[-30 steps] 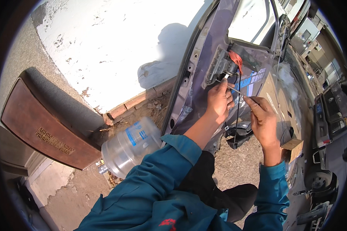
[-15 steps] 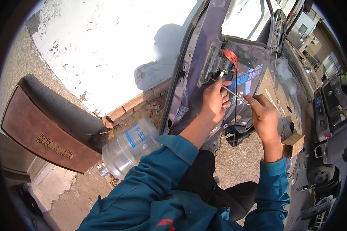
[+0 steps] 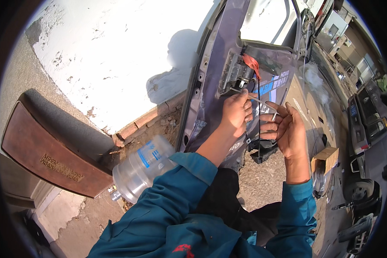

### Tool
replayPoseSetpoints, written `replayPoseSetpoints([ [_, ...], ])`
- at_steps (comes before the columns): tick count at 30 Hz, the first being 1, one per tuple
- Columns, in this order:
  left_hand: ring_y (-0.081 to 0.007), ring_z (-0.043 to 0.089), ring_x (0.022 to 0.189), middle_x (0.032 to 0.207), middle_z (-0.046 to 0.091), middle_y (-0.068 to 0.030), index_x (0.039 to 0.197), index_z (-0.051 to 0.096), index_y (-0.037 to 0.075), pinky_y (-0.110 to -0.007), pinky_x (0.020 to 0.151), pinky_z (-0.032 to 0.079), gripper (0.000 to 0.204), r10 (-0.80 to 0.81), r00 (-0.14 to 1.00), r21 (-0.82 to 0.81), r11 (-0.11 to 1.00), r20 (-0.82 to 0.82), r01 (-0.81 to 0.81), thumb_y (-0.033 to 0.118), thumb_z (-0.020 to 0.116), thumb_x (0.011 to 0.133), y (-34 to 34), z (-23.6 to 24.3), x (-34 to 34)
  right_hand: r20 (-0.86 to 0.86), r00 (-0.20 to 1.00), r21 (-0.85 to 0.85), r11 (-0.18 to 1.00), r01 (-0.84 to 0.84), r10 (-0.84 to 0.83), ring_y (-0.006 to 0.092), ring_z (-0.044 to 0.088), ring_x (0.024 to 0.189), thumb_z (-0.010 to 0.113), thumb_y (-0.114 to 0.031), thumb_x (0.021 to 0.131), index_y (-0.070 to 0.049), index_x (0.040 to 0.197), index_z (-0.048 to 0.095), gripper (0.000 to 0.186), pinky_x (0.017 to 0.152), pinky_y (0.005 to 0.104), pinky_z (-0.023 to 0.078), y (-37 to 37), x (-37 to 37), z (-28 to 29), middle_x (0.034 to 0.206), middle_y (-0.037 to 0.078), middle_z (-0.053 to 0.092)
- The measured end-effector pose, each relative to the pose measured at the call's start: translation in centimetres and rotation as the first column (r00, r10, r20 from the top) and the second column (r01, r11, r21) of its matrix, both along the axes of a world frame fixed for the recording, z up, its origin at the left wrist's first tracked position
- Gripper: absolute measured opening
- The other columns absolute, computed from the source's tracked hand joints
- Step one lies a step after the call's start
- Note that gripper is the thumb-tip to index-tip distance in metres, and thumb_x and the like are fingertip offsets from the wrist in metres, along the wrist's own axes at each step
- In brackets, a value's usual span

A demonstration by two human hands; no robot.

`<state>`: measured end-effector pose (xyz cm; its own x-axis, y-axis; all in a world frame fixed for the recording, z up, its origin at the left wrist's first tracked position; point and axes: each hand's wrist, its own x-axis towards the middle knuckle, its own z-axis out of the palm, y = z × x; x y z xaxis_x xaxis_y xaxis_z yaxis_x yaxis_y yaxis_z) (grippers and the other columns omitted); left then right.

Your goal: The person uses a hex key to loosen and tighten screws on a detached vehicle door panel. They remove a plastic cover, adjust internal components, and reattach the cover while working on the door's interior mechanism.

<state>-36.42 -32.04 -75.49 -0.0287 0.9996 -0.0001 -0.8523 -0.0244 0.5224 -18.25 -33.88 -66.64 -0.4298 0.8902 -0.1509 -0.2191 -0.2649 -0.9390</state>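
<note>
A thin L-shaped metal rod, like a hex key [image 3: 262,102], runs from a dark latch-like mechanism [image 3: 237,71] on a purple-grey vehicle door [image 3: 215,101]. My left hand [image 3: 235,112] is closed on the rod, thumb and forefinger pinching it just below the mechanism. At the rod's bent outer end, my right hand [image 3: 289,131] has its fingers stretched apart, and the bend lies against them. A red cloth strip [image 3: 251,63] hangs at the mechanism's top. Below it a black cable [image 3: 259,114] hangs between my hands. The rod's inner tip is hard to make out.
A large clear water jug [image 3: 144,165] lies at my left, beside a brown curved panel [image 3: 56,150]. The white wall [image 3: 112,56] stands behind. An open cardboard box [image 3: 324,159] sits to the right, with vehicle parts [image 3: 361,189] farther out.
My right hand has loosened from its pinch on the rod's end and spread its fingers. The left hand keeps its grip, and the view has shifted slightly.
</note>
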Motion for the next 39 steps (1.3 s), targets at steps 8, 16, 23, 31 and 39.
replayPoseSetpoints([
  [8, -0.0061, 0.037, 0.060, 0.074, 0.043, 0.0067, 0.127, 0.067, -0.004, -0.025, 0.054, 0.033, 0.043, -0.053, 0.992, 0.054, 0.997, 0.111, 0.048, 0.036, 0.058, 0.118, -0.3, -0.1, -0.2, 0.284, 0.935, 0.362, 0.927, 0.102, -0.213, 0.0139, 0.070, 0.081, 0.066, -0.011, 0.111, 0.004, 0.115, 0.076, 0.019, 0.073, 0.0301, 0.064, 0.4, -0.6, -1.0, 0.098, 0.009, 0.072],
  [16, -0.0041, 0.034, 0.052, 0.067, 0.040, 0.0087, 0.112, 0.071, -0.001, -0.025, 0.048, 0.028, 0.042, 0.026, 0.987, -0.112, 0.993, -0.156, -0.044, 0.041, 0.069, 0.112, -0.2, 0.2, -0.2, 0.419, 0.692, 0.907, 0.245, -0.341, -0.588, 0.0219, 0.069, 0.093, 0.076, 0.009, 0.093, -0.006, 0.141, 0.069, 0.051, 0.083, 0.0360, 0.057, -0.2, -1.0, -0.7, 0.110, 0.010, 0.067],
  [23, -0.0063, 0.037, 0.059, 0.072, 0.041, 0.0066, 0.136, 0.063, -0.006, -0.025, 0.055, 0.033, 0.043, -0.085, 0.994, 0.065, 0.995, 0.067, 0.081, 0.033, 0.057, 0.118, -0.1, 0.4, -0.5, 0.149, 0.966, 0.364, 0.920, 0.144, -0.210, 0.0154, 0.070, 0.101, 0.083, 0.000, 0.096, 0.001, 0.156, 0.051, 0.068, 0.085, 0.0308, 0.065, -1.1, -1.2, -4.8, 0.126, 0.012, 0.065],
  [31, -0.0065, 0.039, 0.063, 0.077, 0.042, 0.0064, 0.145, 0.059, -0.003, -0.025, 0.057, 0.038, 0.043, -0.126, 0.984, 0.079, 0.990, 0.122, 0.117, 0.030, 0.044, 0.121, 0.2, -0.2, -0.4, -0.307, 0.867, 0.098, 0.893, 0.439, -0.393, 0.0148, 0.071, 0.089, 0.078, -0.020, 0.106, 0.005, 0.142, 0.058, 0.048, 0.078, 0.0317, 0.067, -0.5, -4.2, -5.1, 0.113, 0.011, 0.070],
  [39, -0.0059, 0.046, 0.064, 0.075, 0.049, 0.0077, 0.128, 0.070, 0.000, -0.025, 0.058, 0.042, 0.039, -0.015, 0.793, -0.099, 0.993, -0.609, -0.058, 0.032, 0.050, 0.119, -2.0, 0.6, -2.0, -0.300, 0.850, 0.033, 0.885, 0.464, -0.434, 0.0172, 0.073, 0.083, 0.073, -0.018, 0.110, -0.001, 0.109, 0.073, 0.017, 0.077, 0.0330, 0.066, 0.9, -6.2, -6.6, 0.098, 0.010, 0.075],
])
